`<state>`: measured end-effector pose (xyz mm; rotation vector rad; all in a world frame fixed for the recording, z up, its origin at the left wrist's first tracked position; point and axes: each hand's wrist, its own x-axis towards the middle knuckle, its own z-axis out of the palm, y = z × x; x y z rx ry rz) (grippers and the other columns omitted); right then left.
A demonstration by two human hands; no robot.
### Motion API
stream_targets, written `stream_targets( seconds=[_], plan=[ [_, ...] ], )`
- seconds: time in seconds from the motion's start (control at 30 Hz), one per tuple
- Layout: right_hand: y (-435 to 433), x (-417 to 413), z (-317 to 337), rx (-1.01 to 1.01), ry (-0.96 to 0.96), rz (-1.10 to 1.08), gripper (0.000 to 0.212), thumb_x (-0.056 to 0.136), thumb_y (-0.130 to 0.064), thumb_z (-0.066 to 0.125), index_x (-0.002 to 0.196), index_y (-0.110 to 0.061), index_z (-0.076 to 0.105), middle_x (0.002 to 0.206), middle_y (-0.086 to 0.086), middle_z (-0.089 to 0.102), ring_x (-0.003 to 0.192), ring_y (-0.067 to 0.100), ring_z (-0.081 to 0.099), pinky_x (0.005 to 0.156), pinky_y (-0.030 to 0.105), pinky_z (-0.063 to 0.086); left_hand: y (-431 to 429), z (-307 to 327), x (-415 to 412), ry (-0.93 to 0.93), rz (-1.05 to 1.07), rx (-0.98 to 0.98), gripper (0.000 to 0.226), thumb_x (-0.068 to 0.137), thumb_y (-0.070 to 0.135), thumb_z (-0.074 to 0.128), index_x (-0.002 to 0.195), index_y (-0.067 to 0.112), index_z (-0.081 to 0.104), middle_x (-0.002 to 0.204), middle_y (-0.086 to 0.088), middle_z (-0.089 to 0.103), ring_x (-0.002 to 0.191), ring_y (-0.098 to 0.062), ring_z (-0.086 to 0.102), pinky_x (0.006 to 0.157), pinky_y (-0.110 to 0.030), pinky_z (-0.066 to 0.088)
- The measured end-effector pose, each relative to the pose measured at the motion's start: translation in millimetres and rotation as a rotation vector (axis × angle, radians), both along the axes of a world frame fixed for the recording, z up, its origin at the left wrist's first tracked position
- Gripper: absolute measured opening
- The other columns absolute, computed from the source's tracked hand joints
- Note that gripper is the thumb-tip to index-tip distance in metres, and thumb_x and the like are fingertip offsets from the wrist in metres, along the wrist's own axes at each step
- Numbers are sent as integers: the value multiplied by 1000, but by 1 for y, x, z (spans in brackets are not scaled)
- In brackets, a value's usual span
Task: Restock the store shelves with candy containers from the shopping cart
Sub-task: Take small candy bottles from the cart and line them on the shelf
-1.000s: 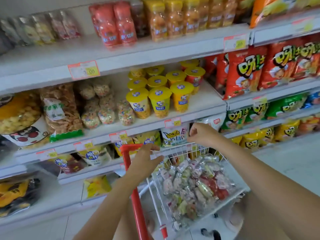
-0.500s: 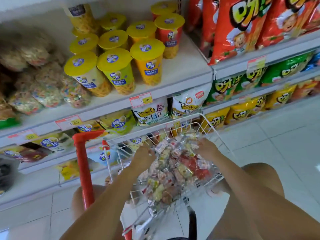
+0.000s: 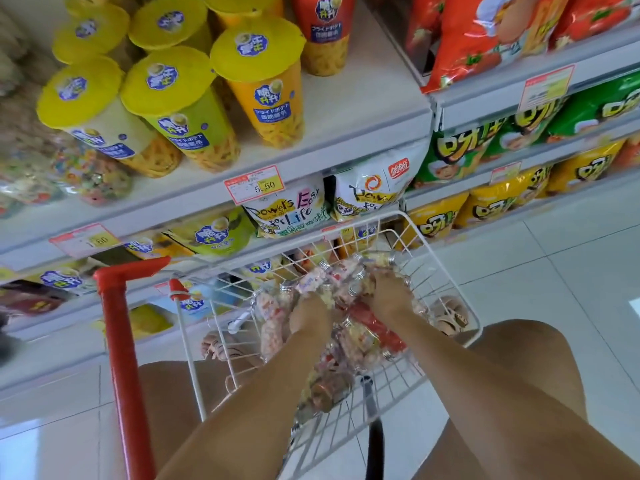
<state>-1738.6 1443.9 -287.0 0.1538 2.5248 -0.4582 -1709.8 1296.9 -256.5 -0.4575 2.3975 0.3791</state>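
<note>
Nearest entry: two bare forearms run forward into the cart and end in the left hand (image 3: 310,308) and right hand (image 3: 388,294), side by side with a narrow gap between them, not touching each other. Both are sunk fingers-first into the heap of candy containers (image 3: 273,327). The fingertips are buried and blurred, so I cannot tell whether either hand has closed on one. Stock: small clear bottles with silver caps, directly under and around both hands, tumbled on their sides at mixed angles, several with caps pointing away from the hands toward the shelving. A red container (image 3: 372,325) lies beside the right wrist. Holder: white wire shopping cart (image 3: 183,327), its rim ringing both hands, with a red handle post (image 3: 121,358) well to the left of the left hand. Just beyond the fingertips: snack bags (image 3: 287,209) behind the cart's far rim. Beyond and above: a shelf (image 3: 311,157) carrying yellow-lidded cups (image 3: 173,109) up and left of the left hand, with bare board (image 3: 367,109) up and ahead of the right hand. I judge the lift runs up and forward, and the right hand sits nearer that bare stretch. Farthest, right of the right hand: yellow bags (image 3: 436,216), green bags (image 3: 460,150), red bags (image 3: 464,39).
</note>
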Motion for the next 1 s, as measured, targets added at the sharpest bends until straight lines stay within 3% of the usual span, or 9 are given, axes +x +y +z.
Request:
stream_targets(
  seconds=[0.07,0.23,0.37,0.4,0.43,0.5,0.6,0.8,1.0],
  plan=[
    [-3,4,-2,19,12,22,48,93,-22,57,136,-7,41,131,14,49,118,27,51,97,37,48,4,-3,5,-38,51,91,47,92,39,57,121,3,55,114,-15,63,101,-29,63,86,-38,53],
    [2,11,5,-213,-167,-192,45,87,-28,67,123,-6,49,110,8,61,98,23,59,69,25,48,-5,2,5,-151,196,197,41,85,40,67,79,2,54,56,-2,45,45,-11,42,43,-21,38],
    [13,14,27,-444,-232,-432,59,77,-24,78,128,-7,53,124,9,59,111,26,56,86,30,43,-12,15,9,-82,317,362,47,78,24,77,106,-9,59,77,-17,62,47,-9,45,43,-18,43],
    [18,15,38,-539,-213,-488,51,78,-21,77,122,-6,57,118,9,62,105,25,58,86,31,44,-13,20,10,-45,315,391,38,77,23,78,94,-7,61,77,-18,61,49,-9,47,69,-26,53],
    [21,15,47,-646,-223,-542,40,79,-18,76,114,-5,61,110,8,64,98,23,59,84,32,45,-16,25,10,-2,309,418,30,75,23,79,75,2,57,68,-13,55,48,-10,45,57,-19,28],
    [27,18,75,-852,-244,-606,32,81,-13,73,109,0,63,97,5,68,86,20,62,78,30,47,-24,39,6,90,368,508,37,74,25,80,70,11,46,63,-2,47,52,-12,47,49,-24,36],
    [26,17,127,-1001,-231,-539,24,86,-13,67,109,-6,65,93,3,70,79,14,64,69,22,47,-37,77,3,200,432,655,40,76,34,78,96,9,55,87,-5,60,77,-21,62,61,-27,49],
    [-6,19,239,-1126,-39,-274,14,85,-17,69,98,-13,70,90,2,71,89,19,64,89,34,49,-70,192,23,458,387,909,33,90,49,52,92,17,54,78,10,45,72,-11,59,91,-43,52],
    [-83,32,345,-1276,165,-11,27,79,-14,72,104,-20,65,96,-2,73,93,15,69,79,27,55,-128,293,56,879,379,918,33,97,41,40,76,16,38,59,3,41,45,-7,44,44,-19,38]
  ],
)
